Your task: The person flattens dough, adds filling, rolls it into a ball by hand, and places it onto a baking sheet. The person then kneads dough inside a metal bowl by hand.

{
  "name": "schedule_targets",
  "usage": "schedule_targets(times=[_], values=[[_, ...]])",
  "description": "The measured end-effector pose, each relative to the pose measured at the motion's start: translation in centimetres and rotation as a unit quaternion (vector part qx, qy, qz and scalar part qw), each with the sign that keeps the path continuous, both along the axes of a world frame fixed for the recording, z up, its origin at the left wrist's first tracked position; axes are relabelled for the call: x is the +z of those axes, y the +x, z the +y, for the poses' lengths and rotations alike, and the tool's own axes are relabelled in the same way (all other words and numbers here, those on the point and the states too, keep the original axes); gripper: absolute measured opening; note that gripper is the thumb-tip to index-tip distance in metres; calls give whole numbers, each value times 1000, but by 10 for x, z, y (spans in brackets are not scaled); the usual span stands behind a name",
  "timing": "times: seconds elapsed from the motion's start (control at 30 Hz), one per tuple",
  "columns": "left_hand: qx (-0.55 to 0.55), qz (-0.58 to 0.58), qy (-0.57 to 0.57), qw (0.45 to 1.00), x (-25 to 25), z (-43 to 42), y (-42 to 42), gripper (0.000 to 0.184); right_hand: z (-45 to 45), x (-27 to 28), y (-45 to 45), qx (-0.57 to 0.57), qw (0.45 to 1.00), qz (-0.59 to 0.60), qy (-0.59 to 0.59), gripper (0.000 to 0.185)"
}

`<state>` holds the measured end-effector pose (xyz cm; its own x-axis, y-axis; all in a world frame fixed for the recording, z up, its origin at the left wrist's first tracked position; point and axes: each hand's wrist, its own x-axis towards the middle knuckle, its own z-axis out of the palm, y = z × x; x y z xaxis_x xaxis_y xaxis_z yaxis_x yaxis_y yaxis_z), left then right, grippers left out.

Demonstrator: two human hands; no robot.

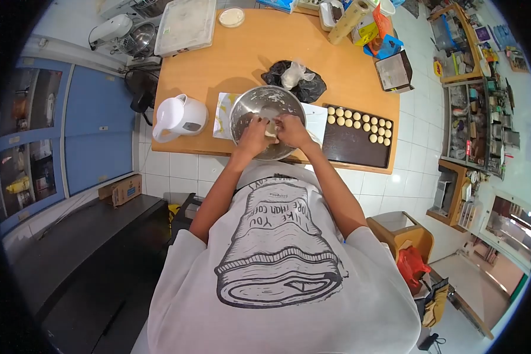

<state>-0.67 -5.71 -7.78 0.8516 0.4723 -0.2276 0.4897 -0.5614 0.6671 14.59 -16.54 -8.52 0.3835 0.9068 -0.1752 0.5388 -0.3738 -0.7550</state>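
Both of my hands are inside a steel mixing bowl [237,112] at the table's front edge, its inner wall smeared with pale residue. My left hand [256,135] curls its fingers around a lump of pale dough [271,127]. From the other side my right hand [292,131] has its fingers bent in against the same dough. The fingers hide part of the lump. To the right of the bowl lies a dark baking tray [351,145] with several small round dough balls [366,118] in rows along its far and right sides.
A white electric kettle [180,117] stands left of the bowl. Behind the bowl is a black plastic bag [310,88]. A lidded white box [186,26] and a round lid [232,17] sit at the back left. Packets [369,32] and an open box [395,72] crowd the back right.
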Motion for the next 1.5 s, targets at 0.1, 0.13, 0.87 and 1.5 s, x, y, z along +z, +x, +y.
schedule_targets(times=[0.1,0.13,0.87,1.5], values=[[17,-13,-14,1000,2,-1,-1,67,5,13,-4,-1,1000,22,-17,35],[21,-28,-16,999,3,-1,-1,63,8,21,-5,-5,999,35,-26,33],[52,-70,10,996,-20,1,2,27,-3,12,-21,-68,992,4,109,21],[73,-57,-10,996,-21,5,8,23,-4,16,-22,-132,981,-58,127,14]])
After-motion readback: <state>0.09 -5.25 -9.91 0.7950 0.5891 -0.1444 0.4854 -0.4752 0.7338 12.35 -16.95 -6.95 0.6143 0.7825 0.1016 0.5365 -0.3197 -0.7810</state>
